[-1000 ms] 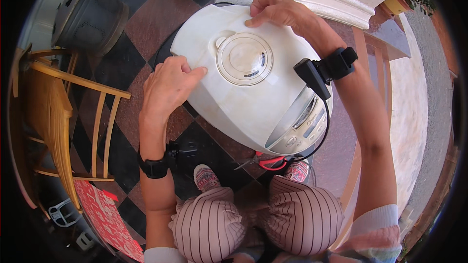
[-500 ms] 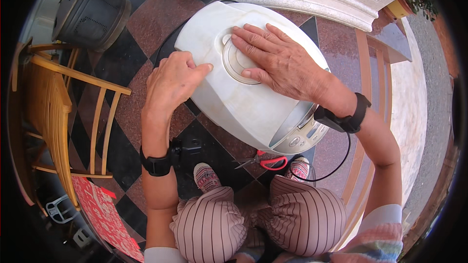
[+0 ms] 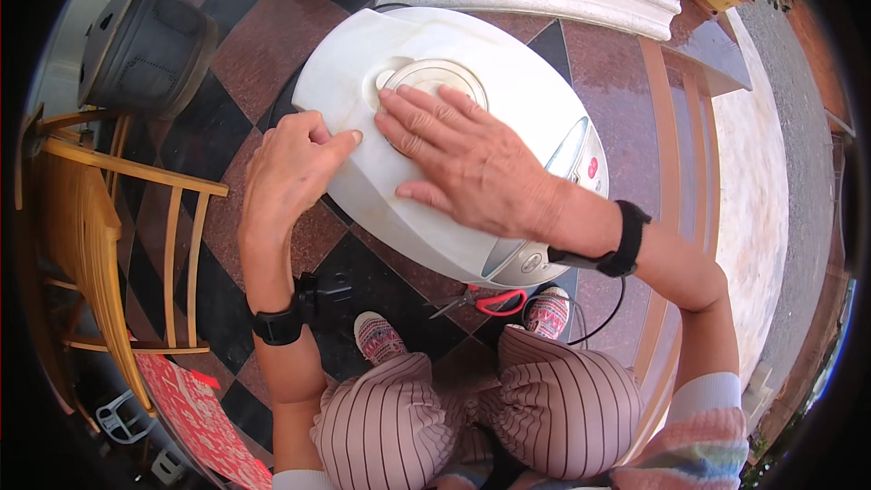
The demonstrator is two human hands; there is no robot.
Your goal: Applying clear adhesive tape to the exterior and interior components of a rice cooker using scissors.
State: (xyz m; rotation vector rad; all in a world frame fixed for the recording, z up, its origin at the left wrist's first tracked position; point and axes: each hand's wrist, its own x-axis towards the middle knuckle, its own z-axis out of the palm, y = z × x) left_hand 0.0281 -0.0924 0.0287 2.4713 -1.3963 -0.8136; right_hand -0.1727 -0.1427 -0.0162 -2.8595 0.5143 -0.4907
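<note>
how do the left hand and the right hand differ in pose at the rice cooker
The left hand has curled fingers; the right hand has its fingers extended. The left hand is at the left edge of the rice cooker, while the right hand is over the round cap on top. Both wear dark wrist straps.

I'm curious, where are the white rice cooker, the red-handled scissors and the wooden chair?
White rice cooker (image 3: 535,107), head view: on its bare lid.
Red-handled scissors (image 3: 471,296), head view: where handles meet blades.
Wooden chair (image 3: 77,204), head view: on its broad panel.
</note>
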